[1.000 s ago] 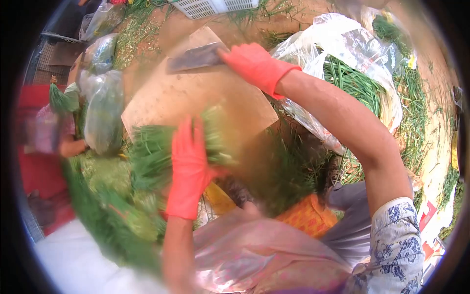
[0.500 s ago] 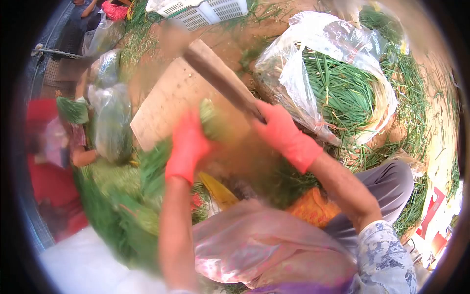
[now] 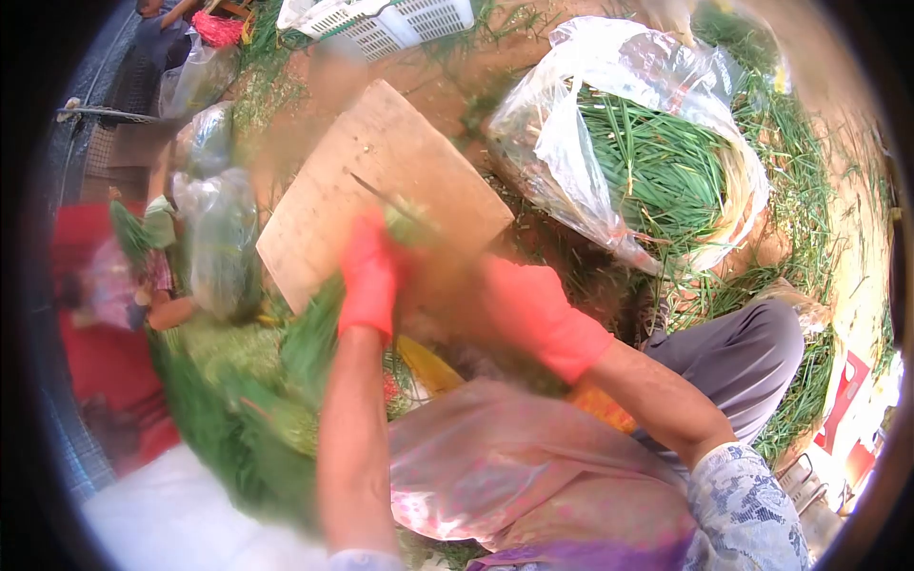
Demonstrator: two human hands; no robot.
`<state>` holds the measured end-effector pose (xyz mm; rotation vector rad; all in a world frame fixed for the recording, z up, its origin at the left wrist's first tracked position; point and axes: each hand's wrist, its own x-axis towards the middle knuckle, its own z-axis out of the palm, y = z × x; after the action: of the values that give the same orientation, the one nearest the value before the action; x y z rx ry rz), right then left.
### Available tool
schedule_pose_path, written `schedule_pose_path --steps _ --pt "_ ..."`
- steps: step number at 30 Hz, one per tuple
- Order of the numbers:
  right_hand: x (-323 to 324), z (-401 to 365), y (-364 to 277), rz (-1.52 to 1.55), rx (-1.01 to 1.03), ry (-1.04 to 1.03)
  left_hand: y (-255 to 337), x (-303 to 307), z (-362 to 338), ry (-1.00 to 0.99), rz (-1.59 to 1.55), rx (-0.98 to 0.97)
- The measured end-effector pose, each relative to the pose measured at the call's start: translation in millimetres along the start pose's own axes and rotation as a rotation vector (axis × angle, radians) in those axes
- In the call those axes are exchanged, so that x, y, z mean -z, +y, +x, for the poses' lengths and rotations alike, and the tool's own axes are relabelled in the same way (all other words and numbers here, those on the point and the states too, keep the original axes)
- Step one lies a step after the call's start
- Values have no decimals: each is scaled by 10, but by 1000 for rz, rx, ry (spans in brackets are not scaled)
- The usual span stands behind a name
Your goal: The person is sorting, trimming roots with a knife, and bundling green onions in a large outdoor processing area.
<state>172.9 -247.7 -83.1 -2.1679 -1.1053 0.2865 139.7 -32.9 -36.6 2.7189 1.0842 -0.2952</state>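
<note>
The left hand (image 3: 369,276), in a red rubber glove, lies over a bunch of green stalks (image 3: 322,319), leaves spilling out to its left and pale ends just past its fingers on the right; blur hides whether those fingers pinch the stalks or only press on them. To its right, the red-gloved right hand (image 3: 538,314) is clenched on a knife (image 3: 386,197), whose narrow dark blade slants up and left past the left hand's fingertips, above the board (image 3: 367,143) that lies ahead of both hands. Beyond the right hand, a clear plastic bag (image 3: 557,147) holds long green leaves (image 3: 657,162). Well ahead of the left hand stands a white basket (image 3: 405,24).
</note>
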Motion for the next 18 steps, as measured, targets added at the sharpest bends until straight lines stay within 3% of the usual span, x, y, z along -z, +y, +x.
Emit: schedule_pose_path --steps 2,6,11,18 --pt "85 60 -40 -15 -46 -92 -25 52 34 -91 -169 6" --pt "-20 58 -20 -56 -33 -88 14 120 40 -128 -152 27" --pt "69 140 -110 -83 -91 -182 -268 -65 199 -132 -135 -104" --pt "-31 650 -208 120 -116 -219 -20 38 182 -57 22 72"
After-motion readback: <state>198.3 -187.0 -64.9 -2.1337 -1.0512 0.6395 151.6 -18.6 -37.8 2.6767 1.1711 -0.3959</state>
